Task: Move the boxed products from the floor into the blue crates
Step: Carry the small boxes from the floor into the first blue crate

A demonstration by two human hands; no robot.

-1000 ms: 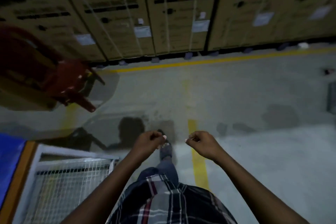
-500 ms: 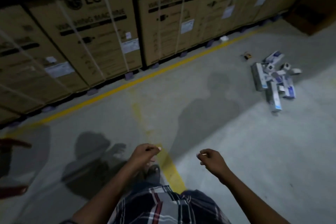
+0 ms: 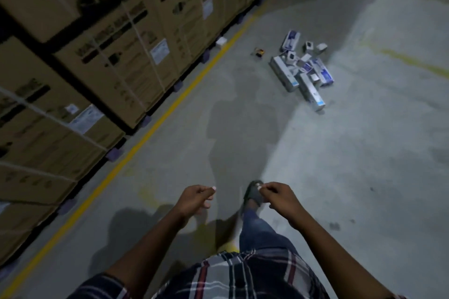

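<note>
A: Where are the boxed products (image 3: 302,73) right now?

B: In a loose heap on the concrete floor (image 3: 340,177), toward its far end and well ahead of the person. Long white-and-blue cartons lie flat and crossed over one another, with a few small cube-like boxes on top and beside them. One long carton (image 3: 290,40) lies a little apart at the heap's far side.

A: Anything else close to the heap?

B: A small yellow-and-dark object (image 3: 259,52) sits on the floor just to the heap's left; it is too small to identify. A little white box (image 3: 220,41) rests near the yellow line (image 3: 150,133) painted along the floor.

A: And the hands?

B: Both are empty. The left hand (image 3: 195,200) is loosely curled, thumb and fingertips almost meeting, held out in front of the body. The right hand (image 3: 279,198) is curled the same way, narrow, gripping nothing. They hang near each other but apart, over the floor close to the person.

A: What is below them?

B: A foot in a dark sandal (image 3: 254,193) just under the right hand, a blue-jeaned leg, and a plaid shirt (image 3: 233,277) at the bottom edge.

A: And on the left?

B: Stacked brown cardboard cartons (image 3: 116,43) with white labels line the floor's left edge, behind the yellow line. Shadows fall across the floor between the person and the heap.
</note>
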